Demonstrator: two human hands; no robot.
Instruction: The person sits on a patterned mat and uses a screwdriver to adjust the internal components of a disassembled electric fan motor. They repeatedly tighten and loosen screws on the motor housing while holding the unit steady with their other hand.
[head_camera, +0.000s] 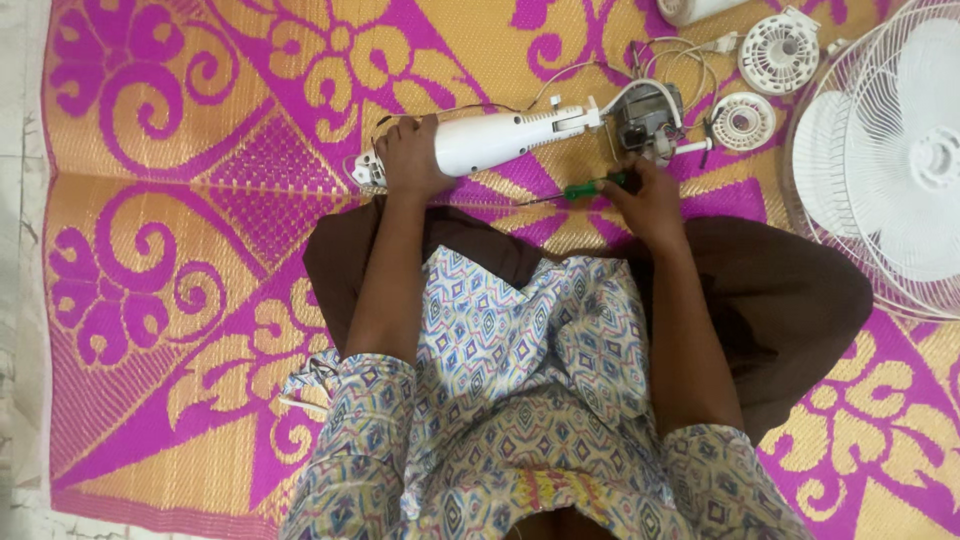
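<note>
Gripping the white fan neck (500, 140) near its left end, left hand (408, 160) is closed around it on the mat (150, 250). Right hand (648, 200) clamps a green-handled screwdriver (590, 186) — just near the exposed motor (645, 118). Fan grille (885, 160) lies far right.

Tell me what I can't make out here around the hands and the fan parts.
Head view:
- Screwdriver tip: too small against the motor.
- White fan housing end: covered by left hand.
- Right hand fingers: grip hidden.
- Fan grille: cut by right edge.
</note>
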